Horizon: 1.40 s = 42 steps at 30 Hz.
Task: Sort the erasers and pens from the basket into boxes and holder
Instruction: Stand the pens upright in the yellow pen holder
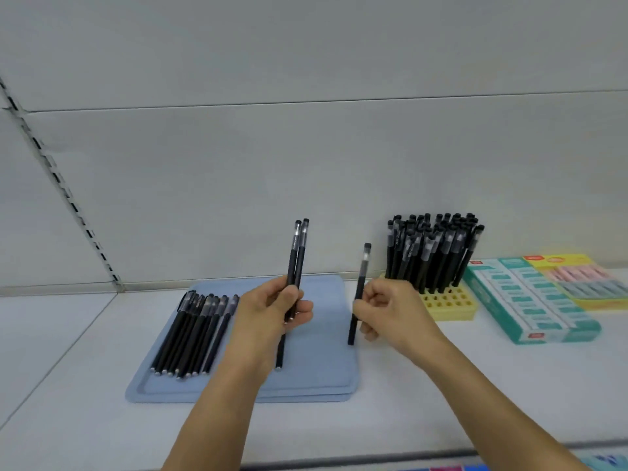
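My left hand (272,311) grips two black pens (296,253) upright, caps up, above the blue tray (326,379). My right hand (390,311) holds a single black pen (362,270) upright, just left of the yellow pen holder (452,305). Many black pens (431,249) stand in the holder's back rows; its front holes are bare. Several more black pens (193,334) lie side by side on the tray's left part. A green box of erasers (530,300) and a yellow box of erasers (584,280) lie to the right.
Everything rests on a white shelf (424,402) with a pale back wall. A slotted upright rail (61,185) runs along the left. Coloured items peek in at the bottom right edge.
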Motion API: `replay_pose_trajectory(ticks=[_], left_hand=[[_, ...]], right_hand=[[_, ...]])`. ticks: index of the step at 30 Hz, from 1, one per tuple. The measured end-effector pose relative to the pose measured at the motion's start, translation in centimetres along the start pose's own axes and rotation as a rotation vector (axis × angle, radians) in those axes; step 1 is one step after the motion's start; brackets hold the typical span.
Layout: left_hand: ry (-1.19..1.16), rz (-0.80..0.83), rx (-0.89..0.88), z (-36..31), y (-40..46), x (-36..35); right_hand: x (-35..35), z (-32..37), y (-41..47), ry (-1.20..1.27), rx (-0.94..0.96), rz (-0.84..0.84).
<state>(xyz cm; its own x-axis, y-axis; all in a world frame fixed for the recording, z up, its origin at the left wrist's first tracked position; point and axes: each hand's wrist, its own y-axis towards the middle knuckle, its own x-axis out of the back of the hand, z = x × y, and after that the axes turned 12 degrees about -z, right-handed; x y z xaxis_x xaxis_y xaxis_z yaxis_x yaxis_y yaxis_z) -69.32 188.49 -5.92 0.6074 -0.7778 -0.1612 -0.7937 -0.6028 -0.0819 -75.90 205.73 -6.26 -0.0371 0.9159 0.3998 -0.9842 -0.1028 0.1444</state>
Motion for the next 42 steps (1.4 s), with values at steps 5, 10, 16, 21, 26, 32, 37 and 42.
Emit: replay_pose_trajectory(ticks=[5,10,16,21,26,32,37,42], left_hand=[[-0.141,0.084,0.070,1.1,-0.8,-3.8],[-0.050,0.120,0.003,2.1,-1.8,-6.8],[0.057,0.114,-0.023,2.5,-2.8,-8.1],[0.084,0.122,-0.035,2.9,-3.0,-8.6],[0.074,0.156,-0.047,3.0,-3.2,-9.4],[0.040,0.201,-0.044,2.8,-3.3,-10.5],[0.044,0.268,-0.072,3.0,-3.2,-11.2],[0.130,0.358,-0.143,3.3,-3.5,-12.3]], right_hand=[[8.5,-3.0,1.9,-0.036,0.079,-0.375],[12.1,-6.0,4.9,-0.219,0.131,-0.547],[11.6,-7.4,6.4,-0.298,0.137,-0.495],[11.5,-7.4,6.9,-0.352,0.131,-0.451],[11.4,-6.8,6.9,-0.424,0.109,-0.384],[11.4,-7.0,6.5,-0.512,0.006,-0.341],[10.8,-3.4,3.1,-0.196,0.160,-0.346],[9.6,-1.3,2.0,0.002,0.217,-0.142]])
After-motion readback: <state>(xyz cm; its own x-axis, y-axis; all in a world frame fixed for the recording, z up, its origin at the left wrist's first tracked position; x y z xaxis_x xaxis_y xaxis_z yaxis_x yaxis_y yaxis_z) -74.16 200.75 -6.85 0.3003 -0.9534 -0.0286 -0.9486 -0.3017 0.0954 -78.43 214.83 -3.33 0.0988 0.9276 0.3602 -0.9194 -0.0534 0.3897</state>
